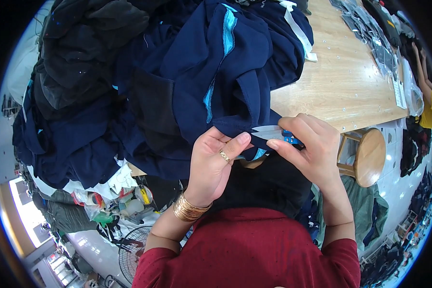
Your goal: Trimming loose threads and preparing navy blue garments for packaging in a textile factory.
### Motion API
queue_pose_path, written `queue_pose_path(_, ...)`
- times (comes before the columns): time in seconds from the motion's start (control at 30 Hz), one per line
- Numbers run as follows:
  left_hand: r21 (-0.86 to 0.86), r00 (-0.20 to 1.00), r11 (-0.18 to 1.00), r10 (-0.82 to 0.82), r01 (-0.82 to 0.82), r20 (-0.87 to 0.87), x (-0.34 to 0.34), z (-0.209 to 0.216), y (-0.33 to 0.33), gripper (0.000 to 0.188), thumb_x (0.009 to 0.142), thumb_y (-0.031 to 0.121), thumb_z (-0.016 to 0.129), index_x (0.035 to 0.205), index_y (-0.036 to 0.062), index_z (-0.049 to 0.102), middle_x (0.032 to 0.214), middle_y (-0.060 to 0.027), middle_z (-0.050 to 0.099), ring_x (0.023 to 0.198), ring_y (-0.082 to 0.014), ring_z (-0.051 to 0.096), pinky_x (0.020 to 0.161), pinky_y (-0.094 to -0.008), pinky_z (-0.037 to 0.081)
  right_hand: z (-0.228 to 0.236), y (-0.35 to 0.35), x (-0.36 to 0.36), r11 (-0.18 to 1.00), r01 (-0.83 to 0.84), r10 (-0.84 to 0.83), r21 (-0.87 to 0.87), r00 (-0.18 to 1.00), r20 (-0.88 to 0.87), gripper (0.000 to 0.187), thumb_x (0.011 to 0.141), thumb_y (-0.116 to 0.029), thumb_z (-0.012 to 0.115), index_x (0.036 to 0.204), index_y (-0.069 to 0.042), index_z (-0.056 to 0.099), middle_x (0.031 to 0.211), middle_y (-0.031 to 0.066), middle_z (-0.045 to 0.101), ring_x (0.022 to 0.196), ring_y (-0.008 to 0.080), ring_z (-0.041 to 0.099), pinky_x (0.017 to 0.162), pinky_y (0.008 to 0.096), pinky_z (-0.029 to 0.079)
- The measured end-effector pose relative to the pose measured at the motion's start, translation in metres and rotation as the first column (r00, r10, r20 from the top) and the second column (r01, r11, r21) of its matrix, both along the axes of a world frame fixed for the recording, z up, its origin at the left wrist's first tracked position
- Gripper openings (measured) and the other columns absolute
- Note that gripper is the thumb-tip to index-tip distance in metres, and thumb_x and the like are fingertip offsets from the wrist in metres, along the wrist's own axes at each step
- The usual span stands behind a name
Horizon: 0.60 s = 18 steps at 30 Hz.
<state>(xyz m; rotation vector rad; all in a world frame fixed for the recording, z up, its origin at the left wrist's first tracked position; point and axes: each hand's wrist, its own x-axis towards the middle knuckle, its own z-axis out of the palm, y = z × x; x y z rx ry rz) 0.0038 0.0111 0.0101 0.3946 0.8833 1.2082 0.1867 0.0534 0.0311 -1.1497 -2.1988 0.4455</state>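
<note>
A navy garment (192, 62) with light-blue inner seam strips lies bunched over the near edge of the table. My left hand (215, 158) pinches a folded edge of it between thumb and fingers. In my right hand (314, 149) is a pair of thread snips (289, 137) with blue grips. Its pointed blades are parted and reach left to the cloth beside my left thumb. Whether a thread lies between the blades is too small to tell.
Dark garments (86, 48) pile up at the left. The wooden table (336, 81) carries grey pieces (369, 33) at its far right. A round wooden stool (369, 156) stands right of me, a fan (134, 249) lower left. Another person (427, 101) is at the right rim.
</note>
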Motion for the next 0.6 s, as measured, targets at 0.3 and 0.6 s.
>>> queue_pose_path(0.3, 0.02, 0.998, 1.0, -0.02, 0.019, 0.067, 0.0006, -0.0011, 0.0001, 0.017, 0.086, 0.005, 0.06, 0.102, -0.0006, 0.057, 0.094, -0.0092, 0.064, 0.087, -0.013, 0.061, 0.082, -0.0273, 0.048, 0.0004, -0.0006, 0.0013, 1.0, -0.006, 0.006, -0.001, 1.0, 0.015, 0.028, 0.071, -0.033, 0.072, 0.077, -0.008, 0.06, 0.065, 0.003, 0.056, 0.055, 0.0191, 0.056, 0.049, 0.0299, 0.042)
queue_pose_path(0.6, 0.047, 0.997, 0.998, -0.035, 0.032, 0.066, 0.0015, -0.0009, 0.0002, 0.016, 0.086, 0.006, 0.059, 0.101, -0.0003, 0.057, 0.093, -0.0076, 0.063, 0.085, -0.0117, 0.06, 0.081, -0.0265, 0.048, 0.0005, -0.0016, 0.0004, 1.0, 0.004, -0.004, 0.03, 1.0, 0.017, 0.028, 0.07, -0.033, 0.072, 0.076, -0.008, 0.06, 0.064, 0.0029, 0.055, 0.053, 0.0186, 0.054, 0.048, 0.0297, 0.041)
